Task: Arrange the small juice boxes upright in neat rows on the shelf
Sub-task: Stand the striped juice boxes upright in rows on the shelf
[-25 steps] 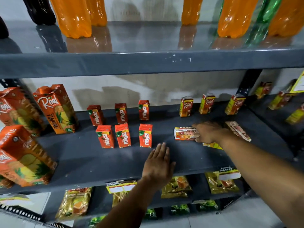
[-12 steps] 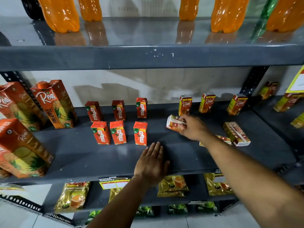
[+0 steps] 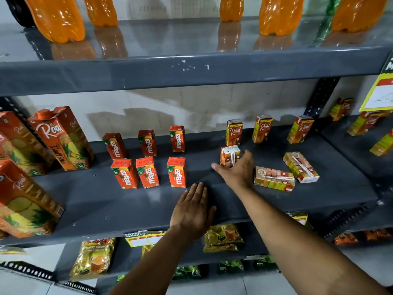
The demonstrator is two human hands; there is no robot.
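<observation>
On the grey shelf [image 3: 106, 207], several red Maaza boxes [image 3: 146, 172] stand upright in two rows of three. Three Real boxes [image 3: 234, 133] stand along the back on the right. My right hand [image 3: 238, 171] grips a small Real box [image 3: 228, 155] that stands upright in front of the back row, its straw side facing me. Two more Real boxes [image 3: 274, 178] [image 3: 301, 167] lie flat to the right of that hand. My left hand [image 3: 191, 211] rests flat and spread on the shelf's front edge, holding nothing.
Large Real pineapple cartons [image 3: 61, 137] stand at the shelf's left end. Orange soda bottles [image 3: 57, 18] line the upper shelf. Tea packets [image 3: 93, 258] fill the lower shelf. More small boxes [image 3: 361, 124] sit on the neighbouring shelf at right, near a yellow price tag [image 3: 380, 94].
My right hand picked up a box that lay flat, lifted it leftward and stood it upright in front of the back row. My left hand stayed on the shelf edge.
</observation>
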